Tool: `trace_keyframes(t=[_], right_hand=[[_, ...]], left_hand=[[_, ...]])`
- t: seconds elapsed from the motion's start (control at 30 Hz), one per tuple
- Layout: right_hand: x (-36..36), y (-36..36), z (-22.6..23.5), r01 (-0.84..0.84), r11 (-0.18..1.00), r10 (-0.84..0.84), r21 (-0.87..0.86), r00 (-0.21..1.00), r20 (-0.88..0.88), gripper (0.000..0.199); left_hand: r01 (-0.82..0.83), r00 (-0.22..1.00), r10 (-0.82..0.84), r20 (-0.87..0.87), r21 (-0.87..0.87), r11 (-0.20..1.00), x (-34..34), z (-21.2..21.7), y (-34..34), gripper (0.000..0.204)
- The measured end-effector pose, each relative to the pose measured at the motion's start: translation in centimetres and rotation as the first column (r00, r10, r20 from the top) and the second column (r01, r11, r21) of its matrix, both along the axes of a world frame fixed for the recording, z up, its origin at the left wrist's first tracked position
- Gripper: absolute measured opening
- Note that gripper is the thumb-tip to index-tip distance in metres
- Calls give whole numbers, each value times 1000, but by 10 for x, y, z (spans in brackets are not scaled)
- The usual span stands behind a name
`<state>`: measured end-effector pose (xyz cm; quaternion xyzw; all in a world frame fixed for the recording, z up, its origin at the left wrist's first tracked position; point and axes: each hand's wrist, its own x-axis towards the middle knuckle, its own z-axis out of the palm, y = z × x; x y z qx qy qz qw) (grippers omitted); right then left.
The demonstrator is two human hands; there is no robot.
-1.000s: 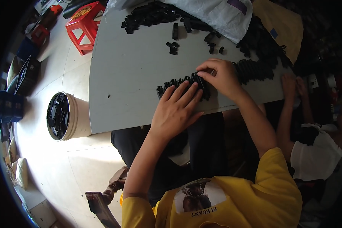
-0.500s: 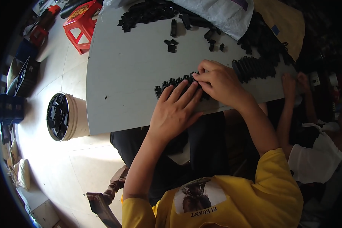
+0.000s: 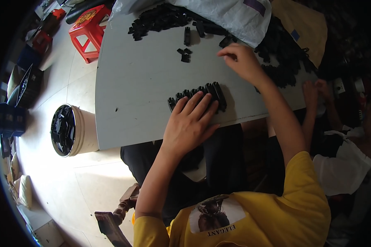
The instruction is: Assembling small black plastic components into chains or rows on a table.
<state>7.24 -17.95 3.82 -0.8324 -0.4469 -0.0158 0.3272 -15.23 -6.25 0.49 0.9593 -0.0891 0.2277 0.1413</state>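
A row of black ribbed plastic pieces [image 3: 219, 97] stands side by side near the table's front edge. My left hand [image 3: 188, 120] lies over the near side of this row, fingers stretched and slightly spread, fingertips resting on the pieces. Farther back and to the right, my right hand [image 3: 244, 61] is above the tabletop with its fingers bent and drawn together. Whatever its fingertips may hold is hidden. Left of it lie a few small black clips [image 3: 185, 55] and one longer black piece [image 3: 187, 36].
A heap of black parts [image 3: 156, 24] and a white plastic bag [image 3: 231, 18] lie at the back of the grey table [image 3: 127, 86]. Another person's hands [image 3: 311, 92] are at the right edge. On the floor stand a bucket of black parts [image 3: 84, 127] and a red stool [image 3: 88, 33].
My right hand has left the row and moved away, up toward the small pieces at the back. The row's right end is now uncovered. My left hand stays on the row.
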Motion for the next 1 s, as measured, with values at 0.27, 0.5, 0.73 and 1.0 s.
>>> trace_keyframes(t=[0.27, 0.5, 0.73, 1.0], right_hand=[[-34, 80, -29, -75, 996, 81, -41, 984, 160, 8], [-32, 70, -33, -141, 988, 148, -70, 984, 104, 9], [-26, 68, -34, -137, 990, 136, 14, 990, 46, 9], [-67, 20, 14, -174, 984, 174, 27, 985, -3, 12]], left_hand=[[-1, 1000, 1, 7, -31, 1000, 0, -2, 0, 46], [-7, 1000, 9, 23, -66, 998, -2, -2, 1, 46], [13, 998, -9, 65, -71, 997, -2, -5, 2, 45], [57, 983, -34, 180, -125, 991, -4, -8, 3, 36]])
